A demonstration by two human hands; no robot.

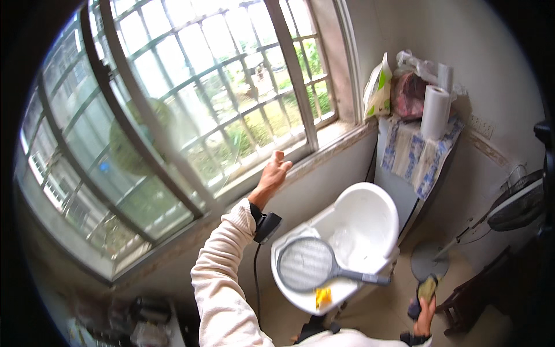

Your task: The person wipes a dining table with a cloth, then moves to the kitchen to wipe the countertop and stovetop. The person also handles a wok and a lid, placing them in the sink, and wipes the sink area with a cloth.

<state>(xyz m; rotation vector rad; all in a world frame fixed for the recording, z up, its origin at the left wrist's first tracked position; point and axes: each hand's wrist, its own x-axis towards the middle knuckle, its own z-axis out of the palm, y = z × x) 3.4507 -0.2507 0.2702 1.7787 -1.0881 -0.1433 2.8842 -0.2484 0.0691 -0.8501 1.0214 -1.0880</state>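
My left hand point(274, 172) is raised at the lower ledge of a barred sliding window point(225, 86), its fingers curled; whether it touches the frame or holds anything small does not show. Low at the right, my right hand point(424, 315) grips a dark-handled object point(426, 289) with a yellowish-tan part, perhaps a brush. Between the hands stands a white plastic baby bath or similar tub point(366, 225). Across its flat end lies a grey electric mosquito racket point(305, 263), with a small yellow packet point(323, 297) beside it.
A cabinet under a patterned cloth point(403, 152) stands in the far corner, bearing a plastic roll point(435, 112) and several bags. A standing fan point(518, 201) is at the right, near a dark wooden chair or stool point(470, 290). Dim objects sit on a surface at lower left.
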